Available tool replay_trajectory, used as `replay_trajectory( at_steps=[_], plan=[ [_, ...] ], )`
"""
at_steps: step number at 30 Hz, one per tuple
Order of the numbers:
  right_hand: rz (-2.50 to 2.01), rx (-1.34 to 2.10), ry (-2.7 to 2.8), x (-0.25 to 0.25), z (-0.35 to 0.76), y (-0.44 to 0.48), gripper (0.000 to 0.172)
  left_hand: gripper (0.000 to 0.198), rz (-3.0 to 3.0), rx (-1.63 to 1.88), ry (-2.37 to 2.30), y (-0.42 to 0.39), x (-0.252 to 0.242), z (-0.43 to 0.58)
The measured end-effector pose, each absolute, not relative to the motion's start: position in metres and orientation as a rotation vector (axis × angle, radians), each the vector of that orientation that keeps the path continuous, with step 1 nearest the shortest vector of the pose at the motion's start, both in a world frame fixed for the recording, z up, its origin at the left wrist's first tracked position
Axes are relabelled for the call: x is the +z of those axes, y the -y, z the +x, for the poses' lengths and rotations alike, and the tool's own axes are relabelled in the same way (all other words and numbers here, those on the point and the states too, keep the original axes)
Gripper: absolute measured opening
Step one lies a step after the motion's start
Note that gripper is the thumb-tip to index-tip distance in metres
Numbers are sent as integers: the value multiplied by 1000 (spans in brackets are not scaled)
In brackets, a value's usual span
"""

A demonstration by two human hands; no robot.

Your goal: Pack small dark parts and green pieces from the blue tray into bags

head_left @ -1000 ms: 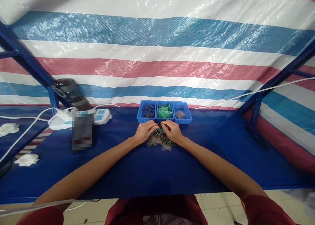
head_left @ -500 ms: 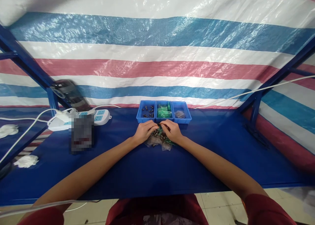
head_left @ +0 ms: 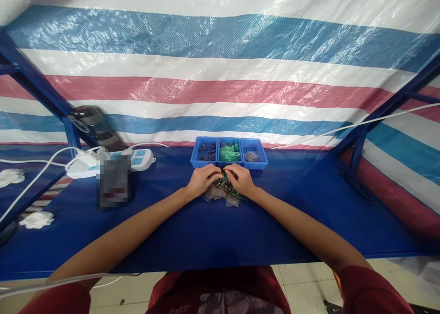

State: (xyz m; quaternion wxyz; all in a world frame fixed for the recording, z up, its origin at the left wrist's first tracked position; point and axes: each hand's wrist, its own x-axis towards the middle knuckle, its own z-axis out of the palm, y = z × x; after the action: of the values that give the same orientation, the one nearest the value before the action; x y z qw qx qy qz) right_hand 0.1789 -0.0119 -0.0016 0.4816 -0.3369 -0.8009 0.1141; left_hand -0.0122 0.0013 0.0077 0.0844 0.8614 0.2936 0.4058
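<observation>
My left hand and my right hand meet over a pile of small dark metal parts, green pieces and clear plastic bags on the blue table. Fingers of both hands are pinched together at the fingertips; whatever they hold is too small to make out. Just beyond them three blue bins stand side by side: the left bin has small dark parts, the middle bin green bagged pieces, and the right bin a few small clear pieces.
On the left lie a white power strip with cables, a blurred dark object, a dark bottle and crumpled white tissue. Striped sheeting hangs behind the blue table. Blue frame bars slant at both sides.
The view has shifted slightly, so the table and bins appear a little higher. Both hands stay together over the pile, with only slight finger movement.
</observation>
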Motion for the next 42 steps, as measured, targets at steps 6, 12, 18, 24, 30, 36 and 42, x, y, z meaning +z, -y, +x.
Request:
replay_trajectory(
  at_steps=[6, 12, 18, 24, 30, 36, 42],
  plan=[
    [-828, 279, 1952, -1, 179, 12, 25, 21, 2592, 1195, -881, -2, 6, -13],
    [-819, 283, 1947, -1, 179, 12, 23, 20, 2594, 1198, -870, -3, 4, -13],
    [-827, 276, 1953, -2, 179, 11, 24, 25, 2605, 1190, -892, -3, 6, -13],
    [-826, 263, 1960, -2, 179, 10, 23, 21, 2588, 1219, -908, -3, 4, -14],
    [-820, 262, 1957, -2, 179, 10, 22, 21, 2588, 1199, -916, -3, 4, -14],
    [-818, 260, 1962, -3, 179, 10, 22, 20, 2595, 1189, -917, -4, 3, -14],
    [-807, 253, 1960, -3, 179, 9, 22, 18, 2609, 1194, -897, -4, 4, -14]
  ],
)
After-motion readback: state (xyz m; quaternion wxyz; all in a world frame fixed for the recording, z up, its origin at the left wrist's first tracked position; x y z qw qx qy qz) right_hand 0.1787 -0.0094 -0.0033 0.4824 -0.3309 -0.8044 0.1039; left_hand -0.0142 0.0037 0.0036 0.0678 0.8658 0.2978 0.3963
